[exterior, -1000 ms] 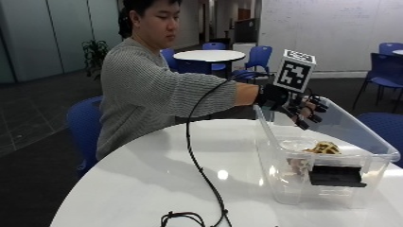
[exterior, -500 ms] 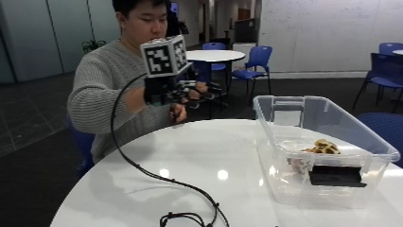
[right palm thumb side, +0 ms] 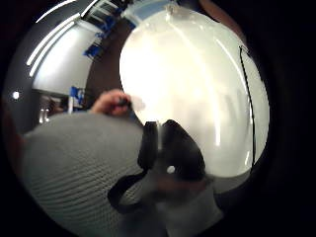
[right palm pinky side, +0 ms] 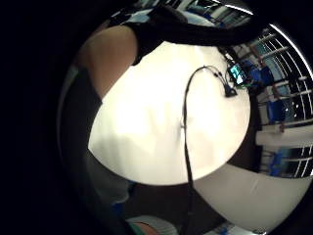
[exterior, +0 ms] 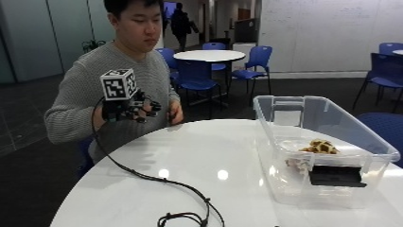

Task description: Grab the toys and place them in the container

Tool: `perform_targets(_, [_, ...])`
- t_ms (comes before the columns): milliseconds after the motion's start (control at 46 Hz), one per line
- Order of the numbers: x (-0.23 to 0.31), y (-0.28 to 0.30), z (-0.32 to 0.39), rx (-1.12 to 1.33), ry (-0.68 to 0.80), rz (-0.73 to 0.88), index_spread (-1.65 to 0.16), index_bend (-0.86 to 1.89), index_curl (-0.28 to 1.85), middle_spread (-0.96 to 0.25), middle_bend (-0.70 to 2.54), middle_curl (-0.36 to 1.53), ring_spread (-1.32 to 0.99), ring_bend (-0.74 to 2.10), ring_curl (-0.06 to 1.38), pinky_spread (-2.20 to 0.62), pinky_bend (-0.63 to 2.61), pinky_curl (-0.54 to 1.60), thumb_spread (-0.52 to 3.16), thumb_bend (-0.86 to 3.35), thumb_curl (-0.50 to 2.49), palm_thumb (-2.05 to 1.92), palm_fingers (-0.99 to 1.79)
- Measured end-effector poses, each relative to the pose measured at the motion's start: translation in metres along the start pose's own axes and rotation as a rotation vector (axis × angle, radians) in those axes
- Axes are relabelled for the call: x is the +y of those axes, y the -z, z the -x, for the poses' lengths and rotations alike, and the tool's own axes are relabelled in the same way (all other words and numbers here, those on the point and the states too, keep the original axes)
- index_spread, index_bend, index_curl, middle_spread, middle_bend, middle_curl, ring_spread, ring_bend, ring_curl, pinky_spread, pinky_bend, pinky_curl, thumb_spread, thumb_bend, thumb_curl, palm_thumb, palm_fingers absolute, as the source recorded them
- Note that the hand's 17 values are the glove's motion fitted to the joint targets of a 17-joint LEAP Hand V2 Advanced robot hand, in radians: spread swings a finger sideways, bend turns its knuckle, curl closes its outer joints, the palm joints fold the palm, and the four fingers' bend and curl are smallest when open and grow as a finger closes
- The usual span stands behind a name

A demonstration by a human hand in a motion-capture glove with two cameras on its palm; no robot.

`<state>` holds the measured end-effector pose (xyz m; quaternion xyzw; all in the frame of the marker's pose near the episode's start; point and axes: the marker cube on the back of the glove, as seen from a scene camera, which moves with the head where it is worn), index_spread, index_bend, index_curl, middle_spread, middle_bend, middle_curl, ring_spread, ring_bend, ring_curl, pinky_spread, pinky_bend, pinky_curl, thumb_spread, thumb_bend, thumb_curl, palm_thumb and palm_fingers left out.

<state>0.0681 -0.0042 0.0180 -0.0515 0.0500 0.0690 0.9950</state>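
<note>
A spotted giraffe plush toy lies inside the clear plastic container, which stands on the right side of the round white table. My gloved right hand is raised in front of the person's chest, off the table's left edge and far from the container. Its fingers are loosely curled and hold nothing. The palm views show the bare white table below the hand and the grey sweater. No other toy shows on the table.
The person's bare left hand rests at the table's far edge, seen also as the bare hand. A black label sits on the container's front wall. Blue chairs and another round table stand behind.
My right hand has left the space above the container, swung left across the table and come down in front of the person's chest, holding nothing.
</note>
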Motion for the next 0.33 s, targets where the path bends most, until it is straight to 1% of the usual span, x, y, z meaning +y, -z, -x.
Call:
perform_targets(130, [0.021,-0.025,0.005,-0.105,-0.043,0.047,-0.38,0.17,0.33,-0.16,0.15,0.31,-0.07,0.20,0.32,0.06,0.73,0.30,1.38,-0.01,0.34,-0.01,-0.09])
perform_targets(326, [0.020,-0.027,-0.003,-0.052,-0.084,0.036,-0.38,0.17,0.33,-0.17,0.16,0.30,-0.08,0.19,0.33,0.06,0.70,0.30,1.39,-0.02,0.32,-0.01,-0.09])
